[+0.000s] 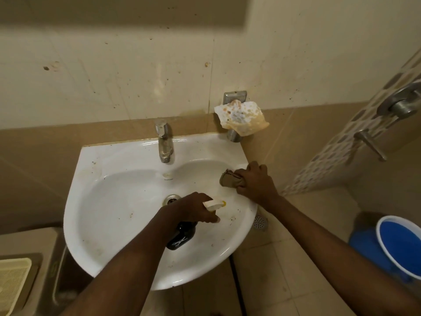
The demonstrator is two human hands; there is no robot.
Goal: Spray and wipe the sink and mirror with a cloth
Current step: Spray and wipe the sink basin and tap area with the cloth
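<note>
A white wall-hung sink [95,201] with dirt specks fills the middle of the view, its drain [169,199] partly hidden by my left hand. My left hand [191,209] holds a dark spray bottle [181,238] with a pale nozzle [215,204] over the basin, nozzle pointing right. My right hand [254,181] grips a bunched brown cloth [229,179] pressed on the sink's right rim. A strip of the mirror's lower edge [127,10] shows at the top.
A chrome tap [164,140] stands at the sink's back. A stained soap dish [241,117] hangs on the wall at right. Shower valves [401,103] are on the right wall. A blue bucket [401,245] stands on the floor at right, a cream basket [13,281] at left.
</note>
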